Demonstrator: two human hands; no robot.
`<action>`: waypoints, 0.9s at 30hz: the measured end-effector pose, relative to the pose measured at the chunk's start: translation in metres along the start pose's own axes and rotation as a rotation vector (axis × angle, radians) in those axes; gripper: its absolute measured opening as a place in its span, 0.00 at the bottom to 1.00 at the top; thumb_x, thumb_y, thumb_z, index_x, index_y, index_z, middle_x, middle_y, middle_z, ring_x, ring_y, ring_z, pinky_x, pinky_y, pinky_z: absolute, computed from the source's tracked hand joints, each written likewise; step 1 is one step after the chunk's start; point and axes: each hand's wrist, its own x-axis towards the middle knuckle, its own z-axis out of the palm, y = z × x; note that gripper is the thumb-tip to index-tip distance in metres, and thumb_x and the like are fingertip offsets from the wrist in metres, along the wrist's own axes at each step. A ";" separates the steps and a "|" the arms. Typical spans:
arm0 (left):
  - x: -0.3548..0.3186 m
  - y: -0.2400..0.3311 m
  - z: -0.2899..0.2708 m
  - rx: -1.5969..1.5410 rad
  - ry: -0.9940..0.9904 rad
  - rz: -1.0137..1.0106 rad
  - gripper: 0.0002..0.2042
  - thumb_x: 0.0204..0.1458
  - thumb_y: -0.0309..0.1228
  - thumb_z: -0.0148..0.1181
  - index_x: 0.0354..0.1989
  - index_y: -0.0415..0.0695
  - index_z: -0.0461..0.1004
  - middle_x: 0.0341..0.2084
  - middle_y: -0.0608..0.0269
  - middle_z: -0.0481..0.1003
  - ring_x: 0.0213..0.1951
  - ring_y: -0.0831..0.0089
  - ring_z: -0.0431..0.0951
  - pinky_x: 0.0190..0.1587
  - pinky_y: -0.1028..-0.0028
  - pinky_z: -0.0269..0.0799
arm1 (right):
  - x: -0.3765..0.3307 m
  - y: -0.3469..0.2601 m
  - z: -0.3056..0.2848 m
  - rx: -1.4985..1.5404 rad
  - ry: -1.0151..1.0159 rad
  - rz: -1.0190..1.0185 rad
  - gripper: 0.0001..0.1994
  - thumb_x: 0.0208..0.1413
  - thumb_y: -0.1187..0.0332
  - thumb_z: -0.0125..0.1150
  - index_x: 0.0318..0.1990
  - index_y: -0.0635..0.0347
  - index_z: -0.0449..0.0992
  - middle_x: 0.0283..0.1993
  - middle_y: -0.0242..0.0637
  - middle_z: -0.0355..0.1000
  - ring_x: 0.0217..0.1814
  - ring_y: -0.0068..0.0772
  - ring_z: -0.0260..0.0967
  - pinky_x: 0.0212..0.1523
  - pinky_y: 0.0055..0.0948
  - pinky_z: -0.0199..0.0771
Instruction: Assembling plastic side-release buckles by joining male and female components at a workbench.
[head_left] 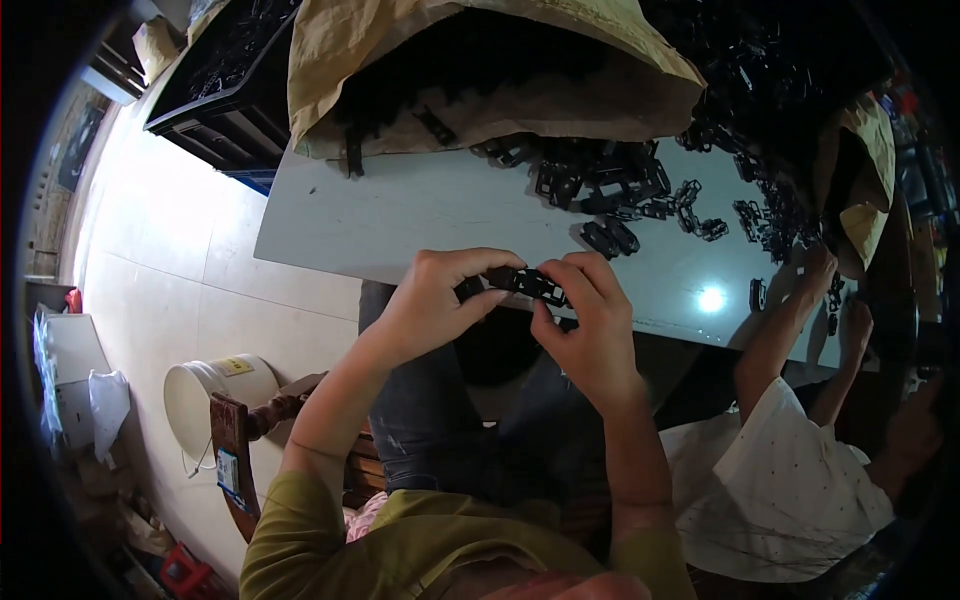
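**Olive-green T-shirt [430,515] closest; black openwork plastic part [538,287] pinched between two hands**

Work sits past the shirt, just beyond the near edge of the pale grey tabletop [400,215]. Left hand [435,295] grips the part's left end, thumb below, fingers above. Right hand [597,315] closes on the other end in a similar pinch. Part lies between the two, roughly level, held clear of the tabletop.

Handling, my judgement: keep both pinches light and in line, left hand as anchor, right hand making small adjustments. Thin bars look likely to flex, so pressure belongs near solid corners. Turning the part toward the light would help the eye.

Hard to read: fingertips cover both ends. A dark bit shows inside the left hand's curl; cannot tell whether it belongs to the same part. One piece or two joined, also unclear. Ahead of the right hand, a heap of black plastic parts [610,185] merges into itself. Beyond the left hand, the brown paper sack [325,70] has a deep-shadowed mouth, its top cut off. Far right, a co-worker's hand [818,268] partly hides what it touches.
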 end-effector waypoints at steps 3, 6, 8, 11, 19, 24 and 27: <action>-0.001 0.003 0.002 -0.019 -0.015 0.015 0.15 0.43 0.17 0.59 0.43 0.38 0.76 0.28 0.59 0.78 0.24 0.77 0.75 0.31 0.80 0.70 | -0.003 -0.005 -0.009 -0.049 -0.027 -0.022 0.16 0.39 0.80 0.64 0.41 0.64 0.74 0.40 0.40 0.67 0.37 0.38 0.69 0.36 0.29 0.71; -0.001 0.006 0.001 -0.019 -0.047 -0.029 0.16 0.43 0.19 0.61 0.43 0.39 0.76 0.31 0.57 0.79 0.28 0.71 0.78 0.33 0.77 0.72 | -0.006 -0.006 -0.012 0.011 -0.008 0.007 0.17 0.39 0.80 0.64 0.41 0.64 0.75 0.40 0.40 0.67 0.37 0.38 0.69 0.36 0.29 0.71; -0.002 0.007 0.002 -0.017 -0.059 -0.075 0.16 0.43 0.19 0.61 0.43 0.39 0.76 0.32 0.57 0.79 0.29 0.71 0.79 0.34 0.76 0.72 | -0.007 -0.007 -0.015 -0.006 -0.018 0.007 0.17 0.39 0.81 0.64 0.41 0.64 0.75 0.40 0.40 0.66 0.37 0.38 0.69 0.36 0.29 0.71; -0.003 0.006 0.004 -0.038 -0.055 -0.060 0.15 0.43 0.20 0.62 0.43 0.39 0.76 0.33 0.56 0.79 0.30 0.70 0.79 0.36 0.76 0.72 | -0.010 -0.006 -0.016 -0.019 -0.044 0.014 0.17 0.39 0.81 0.64 0.41 0.65 0.75 0.40 0.40 0.66 0.38 0.38 0.69 0.36 0.28 0.71; -0.011 -0.003 0.027 -0.018 0.087 0.074 0.14 0.41 0.21 0.65 0.40 0.38 0.77 0.33 0.57 0.79 0.38 0.71 0.79 0.43 0.76 0.71 | -0.027 -0.006 -0.001 -0.286 0.012 -0.236 0.18 0.39 0.77 0.69 0.42 0.66 0.74 0.42 0.39 0.66 0.34 0.32 0.69 0.34 0.25 0.71; -0.027 -0.008 0.028 -0.145 -0.012 0.114 0.11 0.42 0.25 0.67 0.36 0.37 0.78 0.32 0.57 0.79 0.35 0.71 0.79 0.41 0.75 0.72 | -0.047 0.015 -0.012 0.387 -0.224 0.306 0.13 0.44 0.70 0.70 0.32 0.68 0.72 0.33 0.35 0.68 0.29 0.19 0.63 0.29 0.19 0.66; -0.039 -0.022 0.036 -0.133 -0.009 0.179 0.10 0.43 0.26 0.67 0.34 0.37 0.77 0.30 0.57 0.78 0.31 0.73 0.78 0.36 0.75 0.72 | -0.062 0.019 0.002 0.389 -0.171 0.271 0.14 0.45 0.68 0.70 0.29 0.67 0.70 0.29 0.34 0.67 0.29 0.18 0.62 0.27 0.18 0.63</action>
